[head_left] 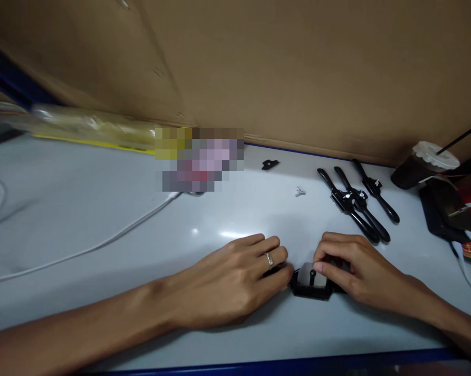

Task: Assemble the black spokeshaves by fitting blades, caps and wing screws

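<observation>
A black spokeshave (310,294) lies on the table between my hands, and a flat silver blade (305,273) with a slot rests in its middle. My left hand (245,279), wearing a ring, is closed around the spokeshave's left handle, which it mostly hides. With thumb and fingers pinched together, my right hand (347,266) grips the upper right edge of the blade. Beyond them lie a small silver wing screw (299,192) and a black cap plate (270,165). Several more black spokeshaves (343,200), fitted with silver screws, lie at the right.
A lidded cup (410,169) with a straw stands at the back right, near a black device (441,209). A white cable (113,240) runs across the left side to a blurred-out object (204,162). Plastic-wrapped yellow material (98,128) lies along the cardboard wall (282,68).
</observation>
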Demonstrator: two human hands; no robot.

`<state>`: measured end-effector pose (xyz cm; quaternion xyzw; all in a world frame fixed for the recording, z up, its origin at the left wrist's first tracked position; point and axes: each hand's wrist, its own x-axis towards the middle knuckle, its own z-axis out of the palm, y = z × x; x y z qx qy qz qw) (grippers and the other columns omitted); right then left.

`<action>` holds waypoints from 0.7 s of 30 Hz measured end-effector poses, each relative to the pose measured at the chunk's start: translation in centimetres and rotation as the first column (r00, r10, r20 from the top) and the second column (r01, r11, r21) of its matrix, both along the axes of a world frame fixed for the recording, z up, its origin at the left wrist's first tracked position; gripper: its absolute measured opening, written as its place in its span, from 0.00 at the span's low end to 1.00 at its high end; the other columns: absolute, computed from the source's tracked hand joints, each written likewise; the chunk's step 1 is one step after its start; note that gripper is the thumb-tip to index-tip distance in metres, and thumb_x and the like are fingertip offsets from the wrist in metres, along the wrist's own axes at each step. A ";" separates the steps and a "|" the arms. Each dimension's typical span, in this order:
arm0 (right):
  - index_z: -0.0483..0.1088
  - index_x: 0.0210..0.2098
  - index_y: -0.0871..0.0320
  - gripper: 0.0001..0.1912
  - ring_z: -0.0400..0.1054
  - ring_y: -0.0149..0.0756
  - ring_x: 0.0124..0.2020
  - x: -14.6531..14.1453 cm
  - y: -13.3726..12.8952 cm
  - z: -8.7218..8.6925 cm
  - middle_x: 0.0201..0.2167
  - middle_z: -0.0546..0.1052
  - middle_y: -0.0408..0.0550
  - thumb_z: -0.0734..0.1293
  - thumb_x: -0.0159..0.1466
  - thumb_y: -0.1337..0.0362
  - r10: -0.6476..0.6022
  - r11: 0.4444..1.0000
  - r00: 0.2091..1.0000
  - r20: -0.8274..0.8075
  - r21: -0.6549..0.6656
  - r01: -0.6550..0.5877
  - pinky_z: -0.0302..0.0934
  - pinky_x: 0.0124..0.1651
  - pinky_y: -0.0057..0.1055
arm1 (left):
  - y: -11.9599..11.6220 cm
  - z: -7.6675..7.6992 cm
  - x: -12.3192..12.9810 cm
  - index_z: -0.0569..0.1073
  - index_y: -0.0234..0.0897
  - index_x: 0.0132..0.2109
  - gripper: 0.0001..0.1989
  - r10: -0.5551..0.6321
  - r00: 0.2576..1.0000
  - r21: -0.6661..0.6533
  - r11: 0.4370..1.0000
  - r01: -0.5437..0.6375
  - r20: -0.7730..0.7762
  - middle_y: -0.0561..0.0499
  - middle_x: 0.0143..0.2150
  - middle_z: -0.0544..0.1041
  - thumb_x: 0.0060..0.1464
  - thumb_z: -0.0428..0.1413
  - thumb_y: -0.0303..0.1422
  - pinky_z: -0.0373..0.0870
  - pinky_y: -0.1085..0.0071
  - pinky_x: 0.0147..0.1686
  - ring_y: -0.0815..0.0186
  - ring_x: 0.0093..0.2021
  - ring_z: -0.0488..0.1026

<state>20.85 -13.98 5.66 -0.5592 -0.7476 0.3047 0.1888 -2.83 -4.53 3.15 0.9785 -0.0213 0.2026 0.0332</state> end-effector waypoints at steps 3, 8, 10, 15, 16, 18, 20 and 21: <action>0.71 0.32 0.57 0.10 0.64 0.29 0.29 0.2 0.1 0.1 0.29 0.72 0.41 0.64 0.71 0.66 -0.009 1.000 0.999 -0.032 0.014 0.010 0.56 0.34 0.28 | -0.1 0.1 0.2 0.74 0.33 0.45 0.09 0.017 1.000 -0.020 1.000 -0.017 0.007 0.49 0.35 0.73 0.69 0.48 0.26 0.64 0.65 0.31 0.62 0.33 0.65; 0.66 0.27 0.56 0.16 0.63 0.31 0.26 1.1 1.3 0.1 0.25 0.69 0.41 0.61 0.73 0.63 -0.133 0.956 0.986 0.095 0.274 0.103 0.56 0.32 0.30 | -0.2 0.5 0.4 0.73 0.34 0.40 0.06 0.043 0.998 -0.030 0.999 -0.045 -0.040 0.49 0.37 0.73 0.67 0.55 0.32 0.68 0.65 0.34 0.62 0.36 0.67; 0.66 0.28 0.56 0.16 0.65 0.34 0.28 1.2 2.7 -0.1 0.27 0.71 0.44 0.61 0.73 0.62 -0.199 0.915 0.952 0.233 0.392 0.096 0.57 0.33 0.32 | -0.1 0.5 0.3 0.72 0.35 0.39 0.08 0.033 0.998 -0.020 0.999 -0.034 -0.058 0.49 0.37 0.73 0.65 0.57 0.34 0.69 0.65 0.34 0.61 0.36 0.68; 0.70 0.50 0.60 0.12 0.69 0.41 0.35 0.3 8.6 -1.0 0.44 0.74 0.56 0.61 0.72 0.61 -0.227 0.918 0.811 0.539 0.397 -0.007 0.58 0.35 0.34 | 0.0 0.3 0.3 0.72 0.35 0.39 0.09 0.045 0.995 0.004 0.999 -0.045 -0.086 0.49 0.37 0.73 0.65 0.57 0.37 0.68 0.64 0.34 0.61 0.37 0.68; 0.71 0.47 0.60 0.10 0.69 0.41 0.35 0.0 10.0 -1.3 0.43 0.74 0.55 0.61 0.72 0.64 -0.216 0.920 0.814 0.539 0.392 -0.015 0.59 0.36 0.34 | 0.0 0.3 0.3 0.72 0.35 0.39 0.09 0.048 0.995 0.007 0.999 -0.047 -0.089 0.49 0.37 0.73 0.65 0.58 0.37 0.68 0.64 0.34 0.61 0.37 0.68; 0.71 0.42 0.59 0.10 0.70 0.41 0.37 -0.9 12.8 -2.0 0.40 0.75 0.54 0.58 0.71 0.69 -0.216 0.919 0.820 0.531 0.395 -0.014 0.59 0.39 0.34 | 0.0 0.3 0.3 0.72 0.36 0.39 0.09 0.045 0.995 0.011 0.999 -0.044 -0.087 0.49 0.38 0.73 0.65 0.58 0.37 0.67 0.64 0.33 0.61 0.37 0.69; 0.71 0.45 0.61 0.12 0.70 0.43 0.38 -1.9 15.2 -2.5 0.42 0.75 0.56 0.57 0.70 0.72 -0.243 0.910 0.821 0.516 0.414 0.009 0.59 0.39 0.35 | 0.0 0.3 0.3 0.72 0.36 0.39 0.09 0.040 0.996 0.011 0.999 -0.040 -0.081 0.49 0.38 0.73 0.65 0.58 0.37 0.68 0.63 0.33 0.61 0.37 0.69; 0.69 0.50 0.61 0.14 0.71 0.44 0.39 -2.3 16.2 -2.7 0.45 0.75 0.57 0.56 0.70 0.73 -0.253 0.906 0.824 0.507 0.424 0.017 0.59 0.40 0.36 | 0.0 0.2 0.3 0.72 0.36 0.39 0.09 0.040 0.996 0.011 0.999 -0.039 -0.080 0.49 0.38 0.73 0.65 0.57 0.37 0.68 0.63 0.34 0.61 0.37 0.69</action>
